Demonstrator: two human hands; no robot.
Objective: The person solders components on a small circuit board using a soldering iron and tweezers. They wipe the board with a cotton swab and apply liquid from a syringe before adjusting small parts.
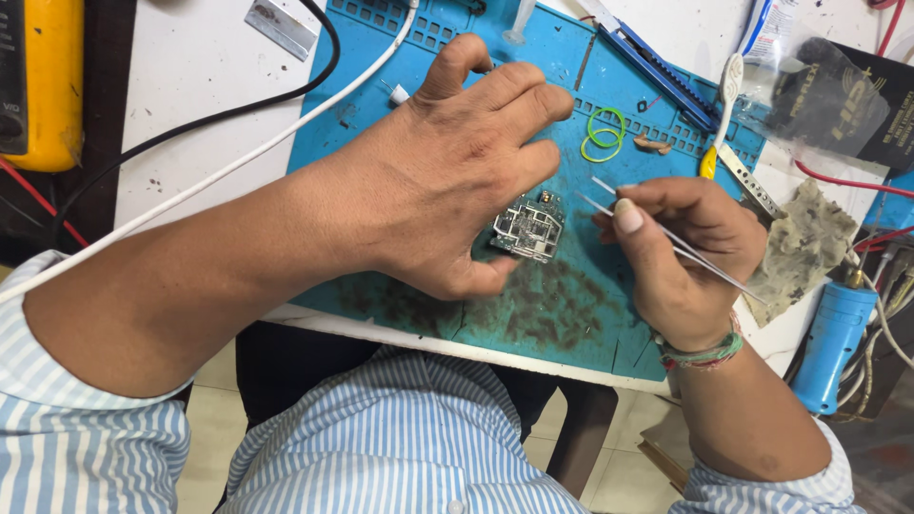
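A small circuit board (528, 228) with metal shields lies on a stained blue work mat (562, 314). My left hand (457, 162) arches over the board, thumb and fingertips touching its left and upper edges and pinning it to the mat. My right hand (681, 252) sits just right of the board and grips thin metal tweezers (609, 195). The tweezer tips point up and left, above the board's right side, apart from it.
Two green rubber bands (603, 133) lie on the mat behind the board. A white cable (238, 162) and a black cable (190, 124) cross the white table at left. A yellow meter (43, 86) stands far left; a blue cylinder tool (833, 343) and a grey rag (804, 243) lie at right.
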